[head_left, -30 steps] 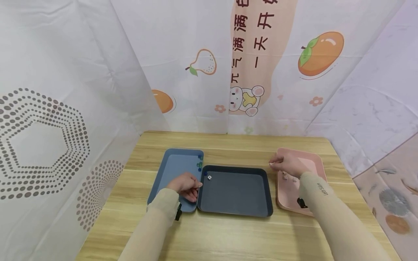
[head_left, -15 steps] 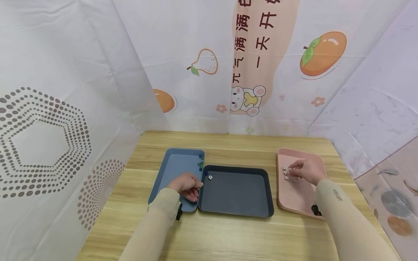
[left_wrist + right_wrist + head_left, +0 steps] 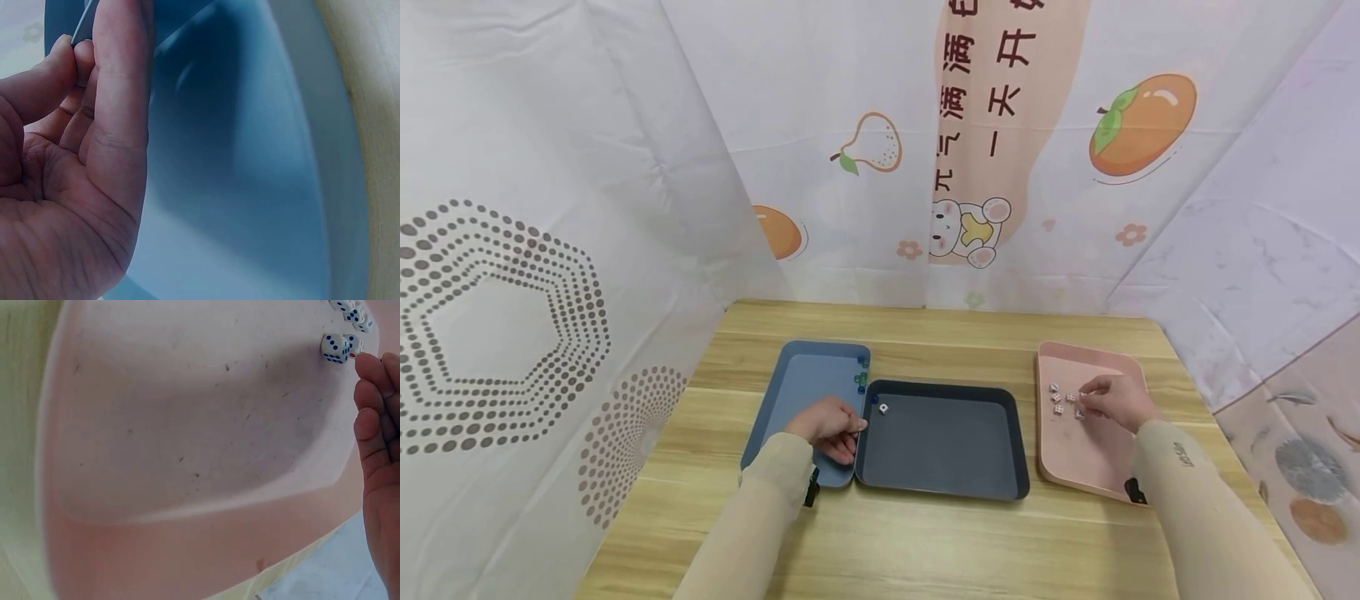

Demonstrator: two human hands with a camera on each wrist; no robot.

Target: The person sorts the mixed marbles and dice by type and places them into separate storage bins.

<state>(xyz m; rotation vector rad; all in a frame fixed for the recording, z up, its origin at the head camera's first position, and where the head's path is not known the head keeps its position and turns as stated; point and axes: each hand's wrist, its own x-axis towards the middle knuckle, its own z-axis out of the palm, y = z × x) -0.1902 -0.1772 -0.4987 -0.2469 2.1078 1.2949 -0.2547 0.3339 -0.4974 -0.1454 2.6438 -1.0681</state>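
My left hand [image 3: 829, 427] pinches a thin tray rim where the blue tray [image 3: 767, 425] meets the dark grey tray [image 3: 940, 493]. In the left wrist view the thumb and forefinger [image 3: 62, 53] close on that edge. My right hand [image 3: 1122, 402] hovers over the pink tray [image 3: 1075, 462], fingertips bunched beside several white dice [image 3: 1058, 409]. In the right wrist view the dice [image 3: 334, 348] show blue pips, and the fingertips sit close to the nearest ones. Whether a die is between those fingertips I cannot tell.
A white die [image 3: 883, 409] and a small dark blue piece [image 3: 874, 399] lie in the grey tray's far left corner. Small blue and green pieces [image 3: 861, 379] line the blue tray's right side. The wooden table [image 3: 910, 550] backs onto a printed curtain [image 3: 820, 275].
My right hand has moved from the pink tray's left rim, a white die in its fingertips, rightward into the tray. One more die now lies there. My left hand has stayed put.
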